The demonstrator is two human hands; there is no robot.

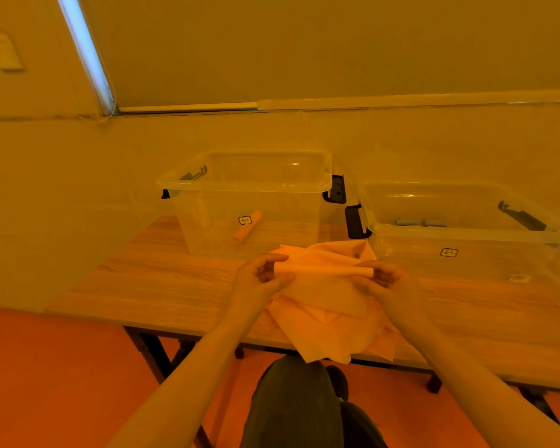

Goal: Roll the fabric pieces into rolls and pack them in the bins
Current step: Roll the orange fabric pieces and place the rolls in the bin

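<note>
Left hand (262, 275) and right hand (383, 281) each pinch an end of the partly rolled fabric piece (324, 287), held above the surface (149, 279); clear bins (240, 185) stand at twelve and two o'clock.

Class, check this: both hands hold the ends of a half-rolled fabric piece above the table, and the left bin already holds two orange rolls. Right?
Not quite. The head view shows one orange roll in the left bin, not two. The rest stands: the left hand and right hand hold the ends of the half-rolled fabric piece above the table.

Two clear bins (246, 185) (466, 234), one orange roll (247, 226), two grey rolls (406, 221) (434, 223), two hands (261, 276) (383, 281).
</note>
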